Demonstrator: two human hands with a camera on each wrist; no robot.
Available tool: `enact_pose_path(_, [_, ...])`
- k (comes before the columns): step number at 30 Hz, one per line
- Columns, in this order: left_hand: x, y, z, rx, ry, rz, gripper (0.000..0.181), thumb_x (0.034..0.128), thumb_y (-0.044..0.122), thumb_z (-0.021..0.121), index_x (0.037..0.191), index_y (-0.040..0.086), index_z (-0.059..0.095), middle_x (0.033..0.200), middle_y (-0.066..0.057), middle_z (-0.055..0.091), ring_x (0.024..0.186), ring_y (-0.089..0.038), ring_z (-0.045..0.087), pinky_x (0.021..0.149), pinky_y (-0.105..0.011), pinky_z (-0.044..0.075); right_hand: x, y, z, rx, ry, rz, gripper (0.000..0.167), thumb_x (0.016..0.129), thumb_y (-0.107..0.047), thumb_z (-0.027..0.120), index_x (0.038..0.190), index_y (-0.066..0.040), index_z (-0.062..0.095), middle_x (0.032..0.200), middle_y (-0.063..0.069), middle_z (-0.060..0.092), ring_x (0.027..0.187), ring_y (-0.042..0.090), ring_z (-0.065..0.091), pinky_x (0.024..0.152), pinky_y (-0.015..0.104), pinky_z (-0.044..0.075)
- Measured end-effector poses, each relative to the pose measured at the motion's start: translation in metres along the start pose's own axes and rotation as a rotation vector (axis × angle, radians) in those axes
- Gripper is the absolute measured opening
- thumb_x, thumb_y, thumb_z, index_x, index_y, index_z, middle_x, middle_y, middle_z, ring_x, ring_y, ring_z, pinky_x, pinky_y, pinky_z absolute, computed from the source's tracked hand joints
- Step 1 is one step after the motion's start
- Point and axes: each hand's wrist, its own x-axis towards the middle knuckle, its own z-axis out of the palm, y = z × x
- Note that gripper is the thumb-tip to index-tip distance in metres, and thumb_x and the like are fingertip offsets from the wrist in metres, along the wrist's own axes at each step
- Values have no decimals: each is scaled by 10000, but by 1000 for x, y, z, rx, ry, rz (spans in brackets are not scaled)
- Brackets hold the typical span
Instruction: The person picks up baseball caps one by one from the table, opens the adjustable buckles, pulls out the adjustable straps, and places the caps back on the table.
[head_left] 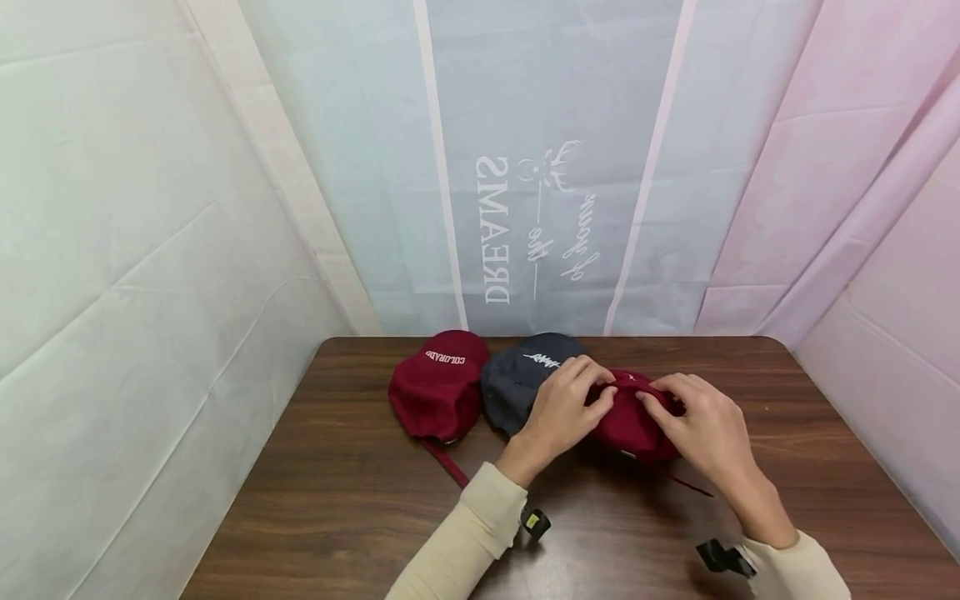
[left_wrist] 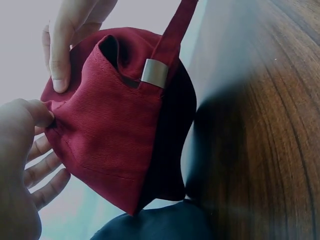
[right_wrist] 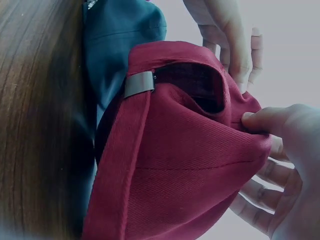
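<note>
Both hands pinch the crown of a red baseball cap [head_left: 637,427] at the right of the row. Thumb and fingers of my left hand [head_left: 566,404] hold its left side, while my right hand [head_left: 708,423] pinches the right side. In the right wrist view, the cloth bunches between the hands above the cap's back opening. A strap [right_wrist: 120,165] runs through a metal buckle [right_wrist: 139,84] and hangs loose. The cap's brim is hidden. Left of it sits a dark grey-blue cap [head_left: 513,379] with white lettering, partly behind my left hand.
Another red cap [head_left: 438,396], lettered COLORADO, lies at the left of the row, its strap [head_left: 448,463] trailing toward me. The brown wooden table [head_left: 337,508] meets a printed cloth backdrop [head_left: 375,167] at its far edge. Cloth walls stand on both sides.
</note>
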Motion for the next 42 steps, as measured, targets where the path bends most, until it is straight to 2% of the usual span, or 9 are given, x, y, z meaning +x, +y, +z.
enact_pose_path(7, [-1,-2,-5,-21,-9,-5,125,995,190,731,1112,146,737,1065,27,695,997,-108,651,880,-185,548,5,-3,3,6,22,-5,147,822,-122,877,916,-81,772,850,74,754,720,205,658,604,442,528])
enact_pose_path(14, [-6,-7,-11,-62,-39,-1,184,1008,181,711,1183,126,715,1133,9,678,1052,-107,647,943,-168,541,7,-6,6,17,50,1,138,822,-128,879,901,-94,771,833,61,743,669,156,594,575,353,467])
enact_pose_path(19, [-11,-11,-16,-104,-43,14,180,1012,149,695,1189,122,705,1172,-3,664,1100,-123,634,993,-175,531,10,-8,6,32,59,19,121,835,-131,872,905,-101,778,844,64,754,667,162,591,576,345,460])
enact_pose_path(27, [-16,-17,-20,-80,-23,69,165,992,126,681,1152,143,722,1192,7,645,1143,-111,608,1054,-145,477,14,-10,7,58,83,35,103,850,-132,861,873,-128,761,815,36,748,648,136,569,587,321,443])
enact_pose_path(33, [-20,-18,-23,-86,-22,116,220,928,42,645,1110,143,717,1220,-9,617,1146,-120,580,1004,-151,479,18,-11,4,79,76,62,88,861,-141,856,886,-132,772,824,36,765,633,127,566,593,259,415])
enact_pose_path(39, [-23,-24,-22,-58,-5,197,268,840,-26,616,1028,135,717,1100,-15,576,992,-123,532,876,-218,468,22,-11,3,91,76,87,76,875,-154,848,896,-132,779,836,44,771,654,136,595,617,210,411])
enact_pose_path(42, [-24,-26,-21,-43,-11,238,256,810,-35,603,982,130,696,1050,0,563,946,-124,512,871,-241,460,24,-10,3,90,80,93,76,879,-161,844,894,-130,777,831,46,769,655,131,591,626,185,397])
